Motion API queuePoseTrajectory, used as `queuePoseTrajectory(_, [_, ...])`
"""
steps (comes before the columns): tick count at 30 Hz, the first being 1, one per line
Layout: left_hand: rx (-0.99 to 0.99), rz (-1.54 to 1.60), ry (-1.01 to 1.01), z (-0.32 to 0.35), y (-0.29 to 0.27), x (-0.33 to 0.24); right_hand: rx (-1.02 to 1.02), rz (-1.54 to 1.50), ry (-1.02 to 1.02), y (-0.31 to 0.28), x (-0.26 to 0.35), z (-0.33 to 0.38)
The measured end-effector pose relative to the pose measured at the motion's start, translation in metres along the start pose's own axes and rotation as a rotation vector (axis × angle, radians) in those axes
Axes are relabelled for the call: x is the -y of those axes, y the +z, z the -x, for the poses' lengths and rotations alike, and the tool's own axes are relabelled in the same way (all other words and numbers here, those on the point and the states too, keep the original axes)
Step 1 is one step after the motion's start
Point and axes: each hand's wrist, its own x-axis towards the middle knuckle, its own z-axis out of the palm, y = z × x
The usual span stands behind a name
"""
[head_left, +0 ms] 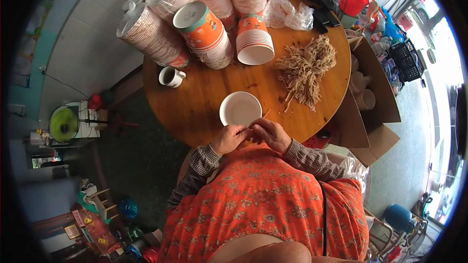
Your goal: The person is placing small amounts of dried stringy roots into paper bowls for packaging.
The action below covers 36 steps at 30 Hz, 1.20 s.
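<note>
My left hand (pixel 230 139) and my right hand (pixel 271 135) meet at the near edge of the round wooden table (pixel 204 102). Both are closed, fingertips together, and whatever they pinch is hidden or too small to name. Just beyond them a white paper bowl (pixel 240 107) stands with its mouth up. A thin orange-brown strand (pixel 267 112) shows beside the bowl, above my right hand. Farther right lies a loose heap of beige twine-like strands (pixel 308 70). At the back, a stack of orange printed paper bowls (pixel 256 41) lies tipped toward me, next to an upside-down stack (pixel 207 36).
Tall plastic-wrapped bowl stacks (pixel 151 34) crowd the back left. A white mug (pixel 171 76) with dark liquid sits near the left edge. Crumpled clear plastic (pixel 287 13) lies at the back. On the right, an open cardboard box (pixel 385 87) holds white bowls or cups.
</note>
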Motion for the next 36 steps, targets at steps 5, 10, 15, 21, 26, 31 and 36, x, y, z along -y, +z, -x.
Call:
queuePoseTrajectory(5, [-0.091, 0.027, 0.044, 0.008, 0.008, 0.015, -0.077, 0.239, -0.036, 0.01, 0.007, 0.007])
queuePoseTrajectory(10, [-0.302, 0.108, 0.166, 0.007, 0.021, 0.024, -0.211, 0.401, -0.166, 0.018, -0.001, 0.008])
queuePoseTrajectory(15, [-0.308, 0.165, 0.17, 0.012, 0.021, 0.021, -0.239, 0.415, -0.189, 0.022, 0.003, 0.01])
queuePoseTrajectory(21, [-0.276, 0.258, 0.145, 0.013, 0.029, 0.03, -0.238, 0.422, -0.11, 0.017, -0.004, 0.013])
queuePoseTrajectory(26, [-0.291, 0.092, 0.159, 0.012, 0.03, 0.031, -0.175, 0.371, 0.025, 0.012, -0.013, 0.014])
queuePoseTrajectory(31, [-0.32, 0.046, 0.122, 0.009, 0.031, 0.042, -0.248, 0.41, 0.005, 0.011, -0.021, 0.011])
queuePoseTrajectory(36, [-0.432, -0.03, 0.197, 0.006, 0.031, 0.04, -0.223, 0.429, -0.017, 0.01, -0.025, 0.005])
